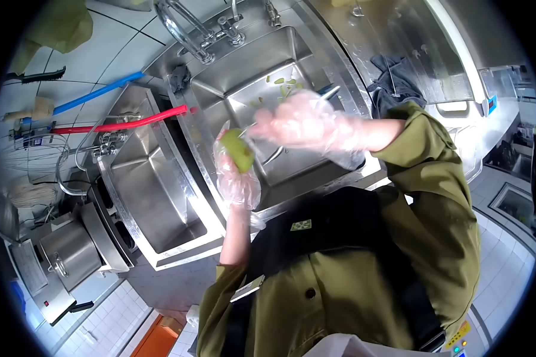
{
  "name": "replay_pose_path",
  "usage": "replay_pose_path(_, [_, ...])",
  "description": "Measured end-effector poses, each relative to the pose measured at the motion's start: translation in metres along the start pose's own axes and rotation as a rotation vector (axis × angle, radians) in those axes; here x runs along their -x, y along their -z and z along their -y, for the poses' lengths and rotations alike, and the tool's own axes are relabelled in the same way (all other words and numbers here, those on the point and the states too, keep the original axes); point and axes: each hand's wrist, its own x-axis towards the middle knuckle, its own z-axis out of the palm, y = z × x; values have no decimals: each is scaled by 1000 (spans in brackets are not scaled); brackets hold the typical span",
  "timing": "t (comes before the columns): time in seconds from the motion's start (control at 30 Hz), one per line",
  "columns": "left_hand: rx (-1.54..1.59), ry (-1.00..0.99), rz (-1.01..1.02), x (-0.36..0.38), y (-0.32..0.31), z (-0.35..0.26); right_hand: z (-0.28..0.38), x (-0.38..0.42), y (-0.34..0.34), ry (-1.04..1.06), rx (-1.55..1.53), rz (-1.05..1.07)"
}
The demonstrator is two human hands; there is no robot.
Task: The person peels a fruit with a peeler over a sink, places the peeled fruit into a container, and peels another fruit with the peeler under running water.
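A rounded green fruit [238, 150] with a small brownish spot rests in my left hand [235, 178], the gloved fingers closed around it over the left side of the sink [280, 184]. My right hand [301, 122], also in a clear plastic glove, is smeared by motion just right of the fruit. It is closed on a slim-handled tool [330, 91], whose pale and blue end sticks out behind the hand; its working end, toward the fruit, is blurred. Short green peel strips [287, 83] lie on the sink floor beyond my right hand.
A chrome faucet [202, 44] stands at the sink's back edge. To the left is a second steel basin [152, 190], with a red hose [125, 123] and a blue tube [98, 98] behind it. A dark cloth [396, 83] lies at right; a steel pot [71, 256] stands far left.
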Motion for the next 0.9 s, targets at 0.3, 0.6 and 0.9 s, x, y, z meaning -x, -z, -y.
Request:
replay_pose_path(0.3, [151, 33, -98, 6, 13, -17, -71, 70, -31, -195, 166, 472])
replay_pose_path(0.6, [82, 192, -314, 12, -10, -12, -27, 7, -14, 254, 152, 80])
replay_pose_path(0.9, [348, 363, 77, 11, 1, -12, -19, -4, 13, -30, -147, 262])
